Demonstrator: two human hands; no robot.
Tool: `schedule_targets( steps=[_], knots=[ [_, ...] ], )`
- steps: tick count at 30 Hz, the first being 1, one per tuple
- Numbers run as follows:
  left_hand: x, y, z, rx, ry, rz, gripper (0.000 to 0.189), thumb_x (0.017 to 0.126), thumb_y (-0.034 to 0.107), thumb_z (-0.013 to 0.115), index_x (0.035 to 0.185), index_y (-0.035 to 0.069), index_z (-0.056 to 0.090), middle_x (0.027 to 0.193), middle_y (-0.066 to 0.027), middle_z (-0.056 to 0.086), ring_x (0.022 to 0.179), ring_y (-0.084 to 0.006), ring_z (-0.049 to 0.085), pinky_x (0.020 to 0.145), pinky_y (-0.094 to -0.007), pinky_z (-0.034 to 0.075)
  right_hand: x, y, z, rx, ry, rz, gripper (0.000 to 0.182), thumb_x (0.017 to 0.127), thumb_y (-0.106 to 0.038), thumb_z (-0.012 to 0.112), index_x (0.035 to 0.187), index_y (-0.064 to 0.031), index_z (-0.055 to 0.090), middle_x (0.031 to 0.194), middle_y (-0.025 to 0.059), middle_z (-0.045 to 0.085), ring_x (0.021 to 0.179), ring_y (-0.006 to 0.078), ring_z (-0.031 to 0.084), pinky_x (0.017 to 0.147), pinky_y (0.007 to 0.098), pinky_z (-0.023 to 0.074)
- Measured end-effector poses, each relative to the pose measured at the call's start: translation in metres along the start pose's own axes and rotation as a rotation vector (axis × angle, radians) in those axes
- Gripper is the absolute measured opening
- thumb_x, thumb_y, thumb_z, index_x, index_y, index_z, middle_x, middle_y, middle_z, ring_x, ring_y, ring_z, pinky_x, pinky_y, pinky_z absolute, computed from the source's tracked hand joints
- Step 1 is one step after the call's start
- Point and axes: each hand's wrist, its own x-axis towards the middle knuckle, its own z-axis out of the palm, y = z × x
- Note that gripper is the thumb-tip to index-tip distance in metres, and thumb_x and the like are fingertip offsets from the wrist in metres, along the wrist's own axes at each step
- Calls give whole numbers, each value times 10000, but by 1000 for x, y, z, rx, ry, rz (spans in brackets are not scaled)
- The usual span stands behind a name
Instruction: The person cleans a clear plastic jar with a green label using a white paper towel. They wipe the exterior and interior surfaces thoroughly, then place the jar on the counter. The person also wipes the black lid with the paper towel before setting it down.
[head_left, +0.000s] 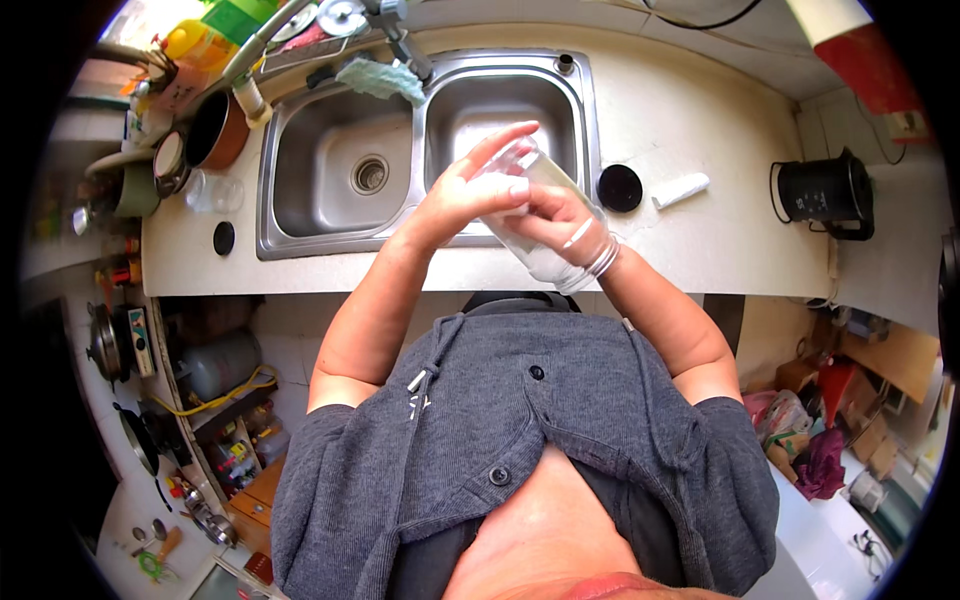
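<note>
A clear jar (551, 176) is tilted over the front of the right sink basin, its ringed mouth towards my right wrist. My left hand (469, 187) grips the jar's far end, thumb and index finger spread around it. A crumpled white piece (487, 184), paper or cloth, shows beside the left thumb. My right hand (562, 217) has curled fingers at the jar, partly seen through its wall; whether they are inside or behind it I cannot tell. A second clear jar (214, 191) lies left of the double sink (417, 172). Round black lids lie left (223, 238) and right (619, 187) of the sink.
A white roll (680, 190) lies on the pale counter (720, 247), with a black electric kettle (825, 193) farther right. A light green cloth (381, 79) hangs by the faucet (405, 45). A brown pot (217, 131) and other kitchenware crowd the left end. The counter's front edge is near my body.
</note>
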Motion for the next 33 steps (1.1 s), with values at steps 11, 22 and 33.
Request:
schedule_targets(
  steps=[11,22,33],
  knots=[
    [-39,-38,-58,-172,-41,285,900,751,317,788,1495,118,321,1437,-157,429,1354,-278,392,1126,-398,300,37,17,43,272,252,129,503,869,-125,656,1342,-69,496,1278,115,564,1203,248,544,1027,374,427],
    [-56,-39,-82,-7,41,501,779,723,285,792,1382,75,432,1409,-191,442,1300,-288,438,1103,-420,338,55,34,81,842,160,8,474,922,-241,606,1352,-83,486,1302,103,570,1184,246,572,1013,368,466],
    [-59,-11,-71,-64,-3,46,941,781,482,711,1511,80,274,1459,-173,411,1352,-281,396,1146,-410,262,49,34,62,-995,114,-318,484,872,-259,628,1311,-85,525,1325,153,540,1260,347,478,1087,434,344]
  ],
)
